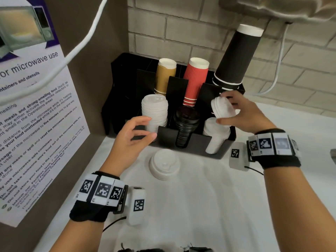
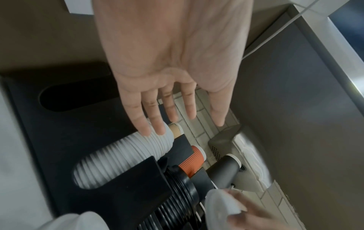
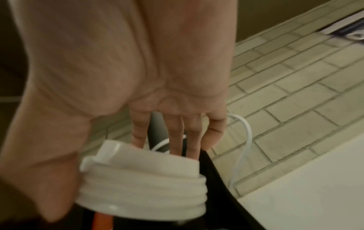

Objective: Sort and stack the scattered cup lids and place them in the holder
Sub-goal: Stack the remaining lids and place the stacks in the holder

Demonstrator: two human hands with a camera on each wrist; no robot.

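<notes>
A black holder stands against the brick wall. Its front slots hold a tall white lid stack at left, a black lid stack in the middle and a white lid stack at right. My right hand grips a short stack of white lids tilted just above the right slot. My left hand hovers with fingers spread and holds nothing, close to the left stack. A small stack of white lids lies on the white counter in front of the holder.
Gold, red and black cup stacks fill the holder's back slots. A brown side panel with a microwave notice closes the left. White cables hang along the walls. A grey appliance overhangs at top right.
</notes>
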